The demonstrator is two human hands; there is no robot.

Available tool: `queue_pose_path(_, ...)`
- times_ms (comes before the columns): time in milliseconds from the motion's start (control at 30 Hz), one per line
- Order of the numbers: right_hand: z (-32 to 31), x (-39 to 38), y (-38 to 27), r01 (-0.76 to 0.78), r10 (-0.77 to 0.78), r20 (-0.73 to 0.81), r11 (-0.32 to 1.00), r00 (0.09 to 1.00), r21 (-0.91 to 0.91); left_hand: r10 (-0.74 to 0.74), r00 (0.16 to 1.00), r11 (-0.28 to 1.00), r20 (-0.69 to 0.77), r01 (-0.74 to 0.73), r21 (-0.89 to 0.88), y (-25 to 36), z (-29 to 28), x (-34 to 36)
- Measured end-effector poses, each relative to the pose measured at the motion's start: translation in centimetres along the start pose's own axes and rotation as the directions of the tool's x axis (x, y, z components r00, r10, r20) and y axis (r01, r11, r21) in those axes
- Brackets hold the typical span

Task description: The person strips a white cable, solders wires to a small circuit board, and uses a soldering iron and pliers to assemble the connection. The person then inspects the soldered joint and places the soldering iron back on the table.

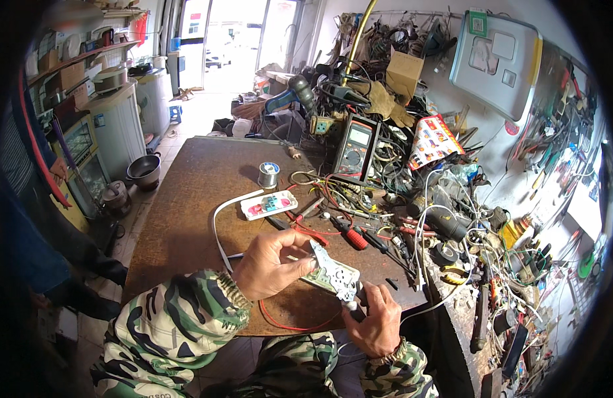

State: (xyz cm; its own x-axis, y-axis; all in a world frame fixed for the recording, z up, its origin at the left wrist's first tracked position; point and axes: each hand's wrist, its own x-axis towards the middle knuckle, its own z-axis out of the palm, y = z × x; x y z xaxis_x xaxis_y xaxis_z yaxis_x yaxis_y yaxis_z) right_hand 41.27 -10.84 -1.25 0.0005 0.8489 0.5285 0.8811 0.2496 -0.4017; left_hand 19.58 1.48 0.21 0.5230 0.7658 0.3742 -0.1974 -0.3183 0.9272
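Note:
My left hand [270, 265] pinches the upper end of a thin, pale metal plate [335, 275] with cut-outs, held tilted above the worn wooden bench. A pale rectangular part [313, 282] is behind the plate. My right hand [376, 318] grips the plate's lower end, where a small greyish piece sits by my fingertips; its exact shape is unclear. A red wire [280, 323] loops over the bench below my hands, and a white cable [215, 232] curves to the left. Just beyond lie a white tray of coloured parts [278, 204], red-handled tools [356, 237] and a solder spool [269, 178].
The wooden bench [174, 192] carries a multimeter [353, 149], tangled wires and tools along its right, against a cluttered wall. A person in dark trousers [81, 278] stands at the left edge. A pot [144, 172] sits on the tiled floor; a bright doorway lies ahead.

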Motion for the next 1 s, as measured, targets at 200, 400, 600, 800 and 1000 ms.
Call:
queue_pose_path(200,0.0,0.0,-0.3,-0.033,0.033,0.008,0.999,0.999,0.027,-0.171,0.968,0.982,0.183,0.182,-0.048,0.3,-0.6,-0.1)
queue_pose_path(400,-0.1,0.0,0.0,-0.007,0.004,0.030,0.995,1.000,0.104,-0.178,0.965,0.984,0.191,0.170,0.060,1.1,-0.1,-0.1)
queue_pose_path(600,0.2,0.1,-0.6,-0.102,0.061,0.120,0.923,0.991,0.372,-0.045,0.996,0.988,0.075,0.033,0.152,0.4,0.6,-0.8)
queue_pose_path(800,-0.1,0.3,-2.2,-0.259,0.124,0.285,0.824,0.950,0.505,0.038,0.999,0.972,-0.018,-0.033,0.233,0.5,0.7,-1.0)
queue_pose_path(1000,0.7,-0.3,-2.8,-0.382,0.285,0.262,0.773,0.922,0.506,0.216,0.965,0.965,-0.152,-0.186,0.185,-0.1,1.7,-0.9)
